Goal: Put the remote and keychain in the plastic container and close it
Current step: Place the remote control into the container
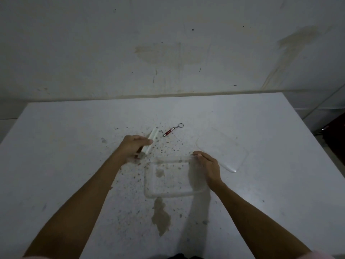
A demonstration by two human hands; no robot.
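A slim white remote (pixel 152 137) lies at the table's middle, its near end wrapped by my left hand (pixel 134 147). Just right of it rests a small red keychain (pixel 169 131) with a metal ring, untouched. A clear plastic container (pixel 149 191) stands open in front of me, nothing inside it. My right hand (pixel 207 167) grips the container's far right rim. The clear lid (pixel 231 165) lies flat on the table to the right of the container.
The white table (pixel 56 146) is speckled with brown stains around the objects. A stained wall (pixel 168 53) rises behind the table's far edge. A dark object (pixel 334 135) sits beyond the right edge.
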